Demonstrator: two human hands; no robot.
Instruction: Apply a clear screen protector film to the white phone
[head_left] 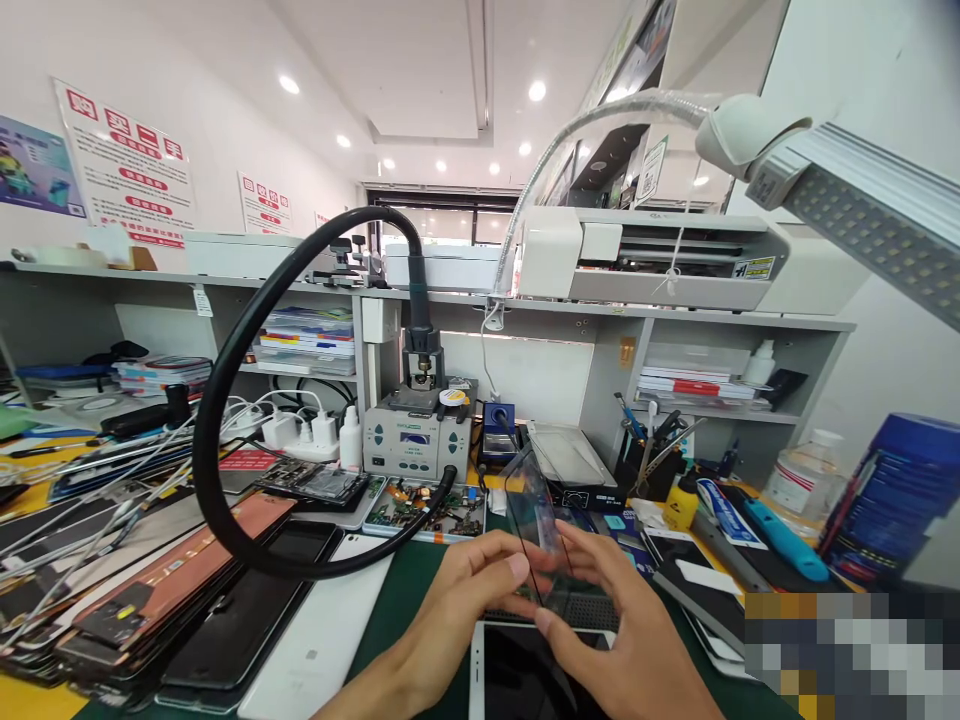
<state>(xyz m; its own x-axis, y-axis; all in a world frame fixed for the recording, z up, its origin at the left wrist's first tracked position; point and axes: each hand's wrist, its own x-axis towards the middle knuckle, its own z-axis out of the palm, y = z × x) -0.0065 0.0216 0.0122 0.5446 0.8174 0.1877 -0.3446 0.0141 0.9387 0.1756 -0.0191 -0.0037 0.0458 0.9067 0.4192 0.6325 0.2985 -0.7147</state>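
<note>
A clear glass screen protector (534, 510) with a thin dark border stands tilted on edge above the mat. Its lower part is between my hands. My left hand (469, 590) grips its left side, with thumb and fingers closed around it. On the opposite edge, the fingers and thumb of my right hand (611, 610) pinch it. Directly under both hands lies a white-framed phone (478, 670) with a dark screen, partly covered by my right hand. A dark perforated strip (589, 612) shows just behind the phone.
A hot-air station (416, 440) with a looping black hose (206, 400) stands behind. Stacked phone parts (187, 570) and a white phone back (315, 640) crowd the left. Tools, a yellow bottle (681, 502) and a blue container (892, 490) are right. An LED lamp (870, 200) hangs overhead.
</note>
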